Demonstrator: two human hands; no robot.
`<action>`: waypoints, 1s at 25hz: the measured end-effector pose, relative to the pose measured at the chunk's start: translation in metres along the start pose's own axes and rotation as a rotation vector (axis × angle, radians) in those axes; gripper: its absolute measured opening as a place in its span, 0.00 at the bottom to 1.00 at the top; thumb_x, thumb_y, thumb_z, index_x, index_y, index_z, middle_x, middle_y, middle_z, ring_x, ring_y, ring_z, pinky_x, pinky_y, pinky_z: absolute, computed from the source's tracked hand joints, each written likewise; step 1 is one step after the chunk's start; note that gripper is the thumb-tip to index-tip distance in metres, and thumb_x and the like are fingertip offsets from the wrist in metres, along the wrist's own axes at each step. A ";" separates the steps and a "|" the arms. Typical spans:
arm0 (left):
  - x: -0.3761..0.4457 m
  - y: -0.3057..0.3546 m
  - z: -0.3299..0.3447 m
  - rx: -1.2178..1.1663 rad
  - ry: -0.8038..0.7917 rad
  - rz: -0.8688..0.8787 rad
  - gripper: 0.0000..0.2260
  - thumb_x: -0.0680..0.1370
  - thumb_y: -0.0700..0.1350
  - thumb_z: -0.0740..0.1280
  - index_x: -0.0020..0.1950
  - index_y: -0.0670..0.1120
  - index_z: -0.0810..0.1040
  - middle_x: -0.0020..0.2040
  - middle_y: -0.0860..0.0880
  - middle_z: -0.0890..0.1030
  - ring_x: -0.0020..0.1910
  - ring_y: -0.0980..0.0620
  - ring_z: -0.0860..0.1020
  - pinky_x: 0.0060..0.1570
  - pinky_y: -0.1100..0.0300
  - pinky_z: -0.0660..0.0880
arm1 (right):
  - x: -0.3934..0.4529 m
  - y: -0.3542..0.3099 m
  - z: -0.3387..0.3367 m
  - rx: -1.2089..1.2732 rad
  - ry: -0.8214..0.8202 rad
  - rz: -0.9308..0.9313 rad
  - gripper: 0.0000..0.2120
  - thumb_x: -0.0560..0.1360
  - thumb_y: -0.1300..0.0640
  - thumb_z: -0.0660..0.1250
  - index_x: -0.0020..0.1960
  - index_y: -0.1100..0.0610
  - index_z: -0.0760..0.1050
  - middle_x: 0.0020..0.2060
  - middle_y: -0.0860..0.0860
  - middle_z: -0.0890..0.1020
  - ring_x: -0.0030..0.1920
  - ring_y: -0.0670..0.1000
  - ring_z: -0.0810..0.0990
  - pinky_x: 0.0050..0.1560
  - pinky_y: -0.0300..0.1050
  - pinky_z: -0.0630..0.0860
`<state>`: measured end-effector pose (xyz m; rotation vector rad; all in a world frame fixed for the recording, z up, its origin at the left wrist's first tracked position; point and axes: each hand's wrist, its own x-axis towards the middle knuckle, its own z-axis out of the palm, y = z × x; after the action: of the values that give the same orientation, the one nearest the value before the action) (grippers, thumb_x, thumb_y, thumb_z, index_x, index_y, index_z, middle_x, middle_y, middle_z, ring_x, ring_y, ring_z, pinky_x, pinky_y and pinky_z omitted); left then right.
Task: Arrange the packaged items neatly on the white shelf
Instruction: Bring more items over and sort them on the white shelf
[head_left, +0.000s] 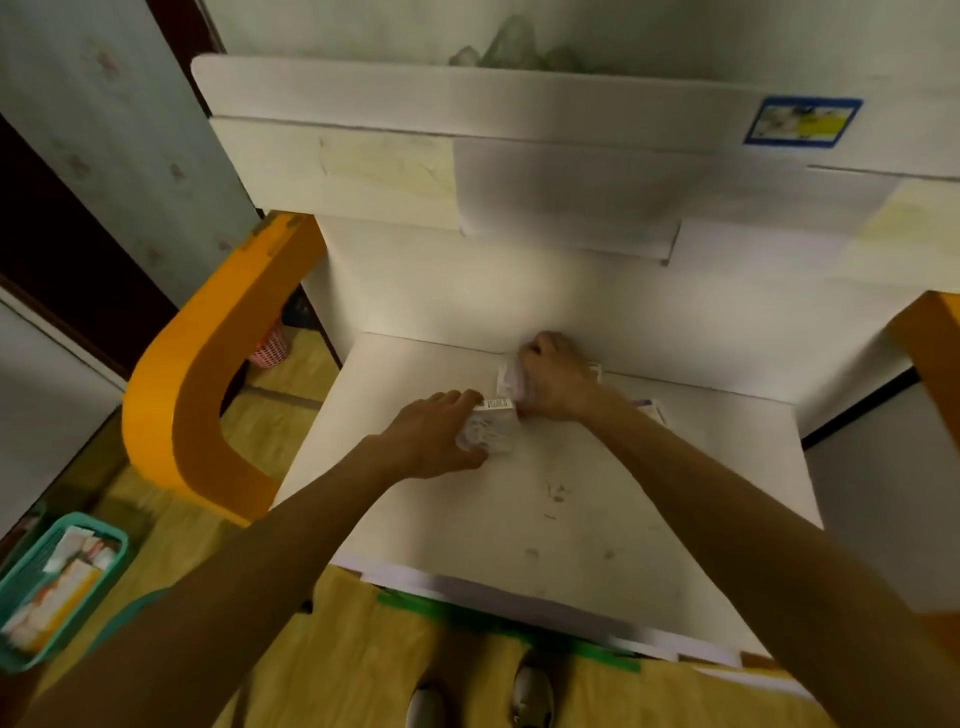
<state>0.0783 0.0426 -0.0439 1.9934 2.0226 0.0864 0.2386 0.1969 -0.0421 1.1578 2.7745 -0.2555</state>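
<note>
Head view: both arms reach forward over the white shelf (571, 493). The left hand (434, 439) grips a small white pack (491, 428) with a barcode on its top edge; the fingers (457, 400) curl over its far side and the thumb sits under its near corner. Just beyond those fingers, the right hand (556, 382) is curled over a second pack (509, 376) near the shelf's back wall; its fingers are bent down and hidden behind the knuckles, so I cannot tell exactly how they pinch it. The two packs lie close together, almost touching, between the two hands. To the right of the right wrist, the edge of a third pack (652, 410) lies flat on the shelf. Left of the left forearm, down on the floor, a teal basket (111, 571) holds more packaged items. A pink basket (270, 348) stands further back, beside an orange frame (192, 395).
</note>
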 end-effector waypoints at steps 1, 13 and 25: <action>-0.004 -0.007 -0.002 -0.006 -0.008 0.008 0.36 0.72 0.65 0.70 0.74 0.51 0.63 0.64 0.50 0.76 0.56 0.50 0.76 0.50 0.55 0.77 | -0.004 -0.004 -0.001 0.014 0.003 0.051 0.44 0.65 0.36 0.75 0.72 0.59 0.66 0.69 0.59 0.67 0.69 0.61 0.65 0.69 0.53 0.65; 0.013 -0.030 -0.028 -0.367 0.183 -0.053 0.33 0.71 0.63 0.73 0.72 0.52 0.69 0.64 0.49 0.78 0.58 0.47 0.78 0.52 0.56 0.74 | -0.108 -0.025 0.001 0.371 0.569 0.316 0.41 0.67 0.49 0.78 0.75 0.58 0.65 0.71 0.54 0.72 0.69 0.54 0.71 0.67 0.47 0.70; 0.020 0.189 -0.073 -0.645 0.435 0.216 0.37 0.65 0.64 0.77 0.69 0.58 0.66 0.63 0.54 0.79 0.56 0.52 0.80 0.55 0.54 0.78 | -0.282 0.057 -0.090 0.231 0.835 0.500 0.41 0.75 0.31 0.64 0.79 0.53 0.59 0.77 0.52 0.65 0.73 0.54 0.68 0.66 0.49 0.72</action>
<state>0.2432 0.0808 0.0697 1.8378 1.6642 1.1470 0.4721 0.0595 0.0902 2.4225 2.9590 -0.0305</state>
